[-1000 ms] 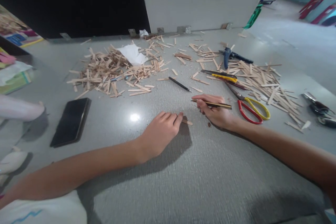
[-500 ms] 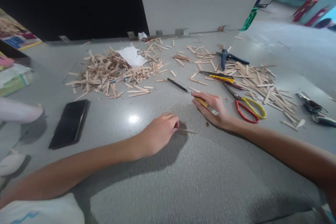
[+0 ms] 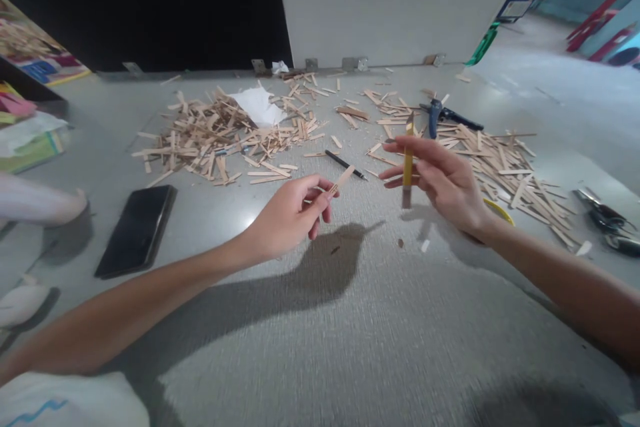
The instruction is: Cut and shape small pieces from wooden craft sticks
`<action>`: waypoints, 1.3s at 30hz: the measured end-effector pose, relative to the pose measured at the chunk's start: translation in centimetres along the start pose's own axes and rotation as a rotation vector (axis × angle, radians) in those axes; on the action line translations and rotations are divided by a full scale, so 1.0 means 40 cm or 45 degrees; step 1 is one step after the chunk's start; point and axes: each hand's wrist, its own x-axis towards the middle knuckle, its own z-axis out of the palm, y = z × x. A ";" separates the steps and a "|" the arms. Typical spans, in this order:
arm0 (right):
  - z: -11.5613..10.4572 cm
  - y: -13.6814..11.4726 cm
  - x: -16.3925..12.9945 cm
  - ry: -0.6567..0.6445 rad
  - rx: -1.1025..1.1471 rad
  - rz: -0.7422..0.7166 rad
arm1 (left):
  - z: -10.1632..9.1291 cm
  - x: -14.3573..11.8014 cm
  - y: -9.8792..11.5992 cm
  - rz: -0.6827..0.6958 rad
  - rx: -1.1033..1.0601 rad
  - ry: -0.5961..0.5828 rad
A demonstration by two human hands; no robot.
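Raised above the table, my left hand [image 3: 290, 213] pinches a short flat wooden stick [image 3: 343, 179] between thumb and fingers. My right hand [image 3: 445, 180], also lifted, grips a slim yellow tool [image 3: 408, 163] held upright, with a shiny flat lower end; its exact kind is unclear. The thumb presses on it while the other fingers stretch past it. A black pen-like tool [image 3: 345, 164] with a pointed tip lies on the table between both hands. Under my right wrist, most of a pair of scissors is hidden, with only its yellow handle [image 3: 500, 211] showing.
Wooden sticks are heaped [image 3: 200, 137] at the back left under white paper [image 3: 257, 105], and more [image 3: 510, 167] lie at the right. Blue-handled pliers [image 3: 435, 117], another pair of pliers [image 3: 603, 213] and a black phone [image 3: 136, 230] rest on the table. A panel [image 3: 400, 7] stands behind.
Both hands have risen from the table. My left hand has turned and brought the stick up; my right hand has moved right, turning the yellow tool upright. The scissors are now mostly covered.
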 end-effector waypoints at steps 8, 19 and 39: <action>-0.039 -0.082 -0.001 -0.025 -0.343 0.108 | -0.006 -0.025 0.025 0.081 0.036 -0.053; -0.049 -0.165 -0.012 -0.395 -0.758 0.029 | -0.017 -0.002 0.003 0.181 0.337 -0.256; 0.007 0.021 -0.200 -0.669 -1.408 -0.608 | 0.018 0.059 -0.089 -0.032 0.364 -0.633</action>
